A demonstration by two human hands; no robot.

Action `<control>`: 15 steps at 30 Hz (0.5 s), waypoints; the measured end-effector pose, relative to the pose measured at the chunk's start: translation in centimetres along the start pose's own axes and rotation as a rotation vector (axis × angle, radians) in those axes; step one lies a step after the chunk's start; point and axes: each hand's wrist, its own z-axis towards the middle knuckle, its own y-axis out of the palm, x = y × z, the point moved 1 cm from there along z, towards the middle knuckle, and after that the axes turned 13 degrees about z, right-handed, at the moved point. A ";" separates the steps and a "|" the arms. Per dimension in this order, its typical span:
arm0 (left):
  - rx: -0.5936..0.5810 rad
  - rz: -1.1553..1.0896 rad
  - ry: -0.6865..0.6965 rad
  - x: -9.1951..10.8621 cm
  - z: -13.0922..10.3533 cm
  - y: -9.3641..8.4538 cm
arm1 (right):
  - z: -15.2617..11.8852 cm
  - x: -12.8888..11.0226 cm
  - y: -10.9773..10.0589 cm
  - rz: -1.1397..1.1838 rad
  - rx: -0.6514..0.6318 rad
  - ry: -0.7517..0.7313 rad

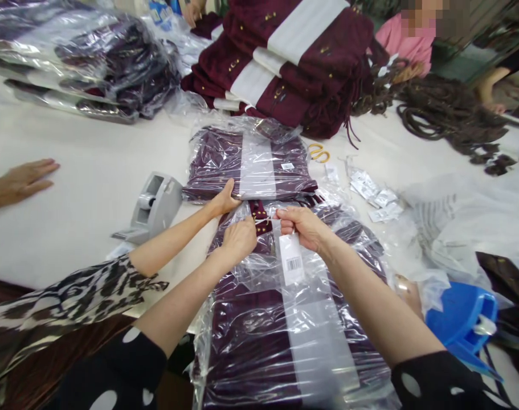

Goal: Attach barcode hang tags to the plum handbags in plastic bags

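My left hand point(241, 236) is closed in a pinch beside a burgundy strap end with brass eyelets point(260, 215). A thin white string point(263, 220) runs from its fingertips to my right hand point(302, 226). That hand is closed on the string, and a white hang tag point(290, 262) with a barcode dangles beneath. Under both hands lies a folded burgundy garment point(250, 341) in a clear plastic bag, with a pale band down its middle. Just behind it is another bagged burgundy garment point(216, 162), which a co-worker's hand point(225, 199) touches at the near edge.
A grey tape dispenser point(154, 205) stands left, a blue one point(462, 319) right. Burgundy garments point(293, 85) are piled behind; bagged stacks point(92, 62) lie far left. Yellow-handled scissors point(319, 152), white tags point(376, 193) and dark belts point(451, 114) lie right. Another hand point(24, 183) rests left.
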 end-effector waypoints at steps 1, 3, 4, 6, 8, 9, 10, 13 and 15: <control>0.003 0.001 -0.027 -0.2 0.3 -0.1 | 0.6 0.6 -0.3 0.000 0.036 0.025; -0.020 -0.002 -0.045 -0.4 1.3 -0.1 | 1.4 1.7 -1.0 0.001 0.107 0.037; -0.037 -0.009 -0.050 -0.5 2.0 -0.1 | 1.7 2.0 -1.3 0.007 0.130 0.034; -0.060 -0.034 -0.076 -0.5 3.2 0.2 | 2.1 2.5 -1.7 0.032 0.153 0.026; -0.045 -0.072 -0.109 -0.4 3.7 0.8 | 2.3 2.8 -1.9 0.062 0.161 0.015; -0.028 -0.090 -0.121 -0.4 3.7 1.1 | 2.4 2.9 -2.0 0.071 0.162 0.009; -0.014 -0.108 -0.128 -0.3 3.4 1.4 | 2.4 3.0 -2.0 0.079 0.163 -0.002; -0.010 -0.196 -0.132 0.1 2.8 1.3 | 2.5 3.5 -2.1 0.085 0.154 -0.029; -0.040 -0.296 -0.082 0.9 3.4 -0.7 | 2.7 4.0 -2.2 0.080 0.160 -0.036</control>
